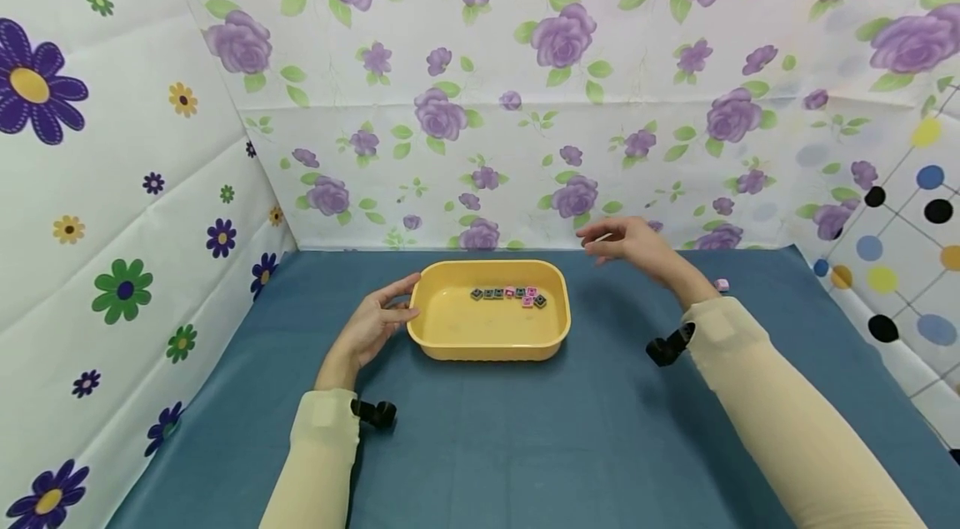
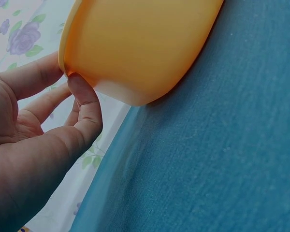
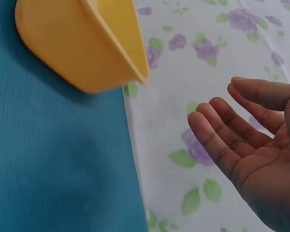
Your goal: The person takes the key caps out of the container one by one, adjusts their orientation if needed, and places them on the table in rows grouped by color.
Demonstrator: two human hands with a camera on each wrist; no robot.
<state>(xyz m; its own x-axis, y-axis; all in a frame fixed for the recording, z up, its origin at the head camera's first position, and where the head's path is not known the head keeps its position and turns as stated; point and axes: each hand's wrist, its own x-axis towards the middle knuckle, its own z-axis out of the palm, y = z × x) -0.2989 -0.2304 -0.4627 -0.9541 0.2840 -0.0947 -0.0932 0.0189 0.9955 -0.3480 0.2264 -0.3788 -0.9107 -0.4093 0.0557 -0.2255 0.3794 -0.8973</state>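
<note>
A yellow plastic basin (image 1: 487, 352) stands on the blue cloth, with several small black and pink square pieces (image 1: 510, 292) in a rough row inside it. My left hand (image 1: 369, 322) holds the basin's left end at the rim. In the left wrist view the thumb (image 2: 89, 104) bends against the outer wall just under the rim, and the index fingertip meets the rim's edge. Off the basin's far right corner, my right hand (image 1: 626, 244) hovers with fingers loosely extended. Nothing lies between its thumb and fingers in the right wrist view.
One pink square piece (image 1: 722, 285) lies on the blue tablecloth (image 1: 480, 437) beyond my right wrist, partly behind the forearm. Flower-print sheets (image 1: 480, 179) rise along the back and left edges, and a dotted sheet (image 1: 892, 279) borders the right.
</note>
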